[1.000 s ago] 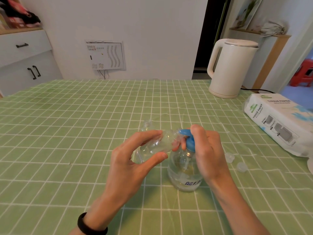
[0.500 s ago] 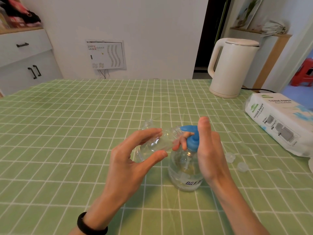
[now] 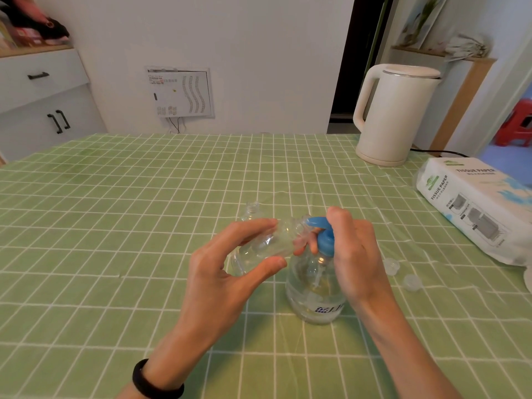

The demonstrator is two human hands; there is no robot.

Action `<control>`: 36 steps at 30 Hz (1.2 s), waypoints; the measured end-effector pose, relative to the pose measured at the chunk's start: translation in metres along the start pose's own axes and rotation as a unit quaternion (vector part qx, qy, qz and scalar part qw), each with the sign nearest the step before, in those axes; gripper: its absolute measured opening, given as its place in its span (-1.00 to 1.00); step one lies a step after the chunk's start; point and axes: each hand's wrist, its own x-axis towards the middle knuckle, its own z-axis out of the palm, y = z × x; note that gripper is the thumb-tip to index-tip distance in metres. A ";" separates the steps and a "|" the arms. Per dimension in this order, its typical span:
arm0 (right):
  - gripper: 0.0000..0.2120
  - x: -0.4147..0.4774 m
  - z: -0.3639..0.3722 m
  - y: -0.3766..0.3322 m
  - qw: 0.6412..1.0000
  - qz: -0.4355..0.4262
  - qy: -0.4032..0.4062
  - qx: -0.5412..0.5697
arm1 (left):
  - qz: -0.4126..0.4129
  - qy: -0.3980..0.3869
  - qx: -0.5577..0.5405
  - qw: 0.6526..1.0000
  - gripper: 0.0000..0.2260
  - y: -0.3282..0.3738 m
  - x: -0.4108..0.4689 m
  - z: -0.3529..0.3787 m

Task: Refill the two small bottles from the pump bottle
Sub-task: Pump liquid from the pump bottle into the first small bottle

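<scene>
a green checked table [image 3: 115, 226] by a white wall. the pump bottle [image 3: 315, 295] stands upright near the middle, part full of clear liquid. the right hand [image 3: 357, 254] curls round its blue pump [image 3: 324, 240], one finger on top. the left hand [image 3: 224, 280] pinches a small bottle [image 3: 267, 243], tilted, mouth at the spout. the other small bottle [image 3: 253, 210] stands just behind, uncapped. two caps [image 3: 392, 266] lie to the right, near a tissue pack [image 3: 475, 205]; a kettle [image 3: 394, 116] stands farther back.

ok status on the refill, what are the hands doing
Left hand pinches small bottle, tilted, mouth at the blue nozzle. Right hand grips pump bottle head. Second small bottle stands open behind; two caps lie right. Nothing in the way.
</scene>
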 end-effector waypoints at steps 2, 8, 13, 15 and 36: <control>-0.45 -0.001 0.000 0.000 1.000 0.002 -0.001 -0.009 | 0.000 -0.002 -0.001 1.000 -0.63 0.000 0.000 0.000; -0.33 -0.003 0.000 -0.001 0.999 0.016 0.011 -0.030 | -0.005 0.005 -0.007 1.000 -0.62 0.001 0.000 0.000; -0.36 -0.002 0.000 -0.003 1.000 0.013 0.009 -0.018 | -0.003 0.002 -0.010 1.000 -0.61 0.002 0.001 0.000; -0.40 -0.001 0.000 -0.002 1.000 0.005 0.003 -0.007 | -0.003 0.003 -0.010 1.000 -0.61 0.002 0.000 0.000; -0.43 -0.001 0.000 -0.001 1.000 -0.005 0.002 -0.005 | -0.006 -0.001 0.002 1.000 -0.62 0.004 0.000 0.000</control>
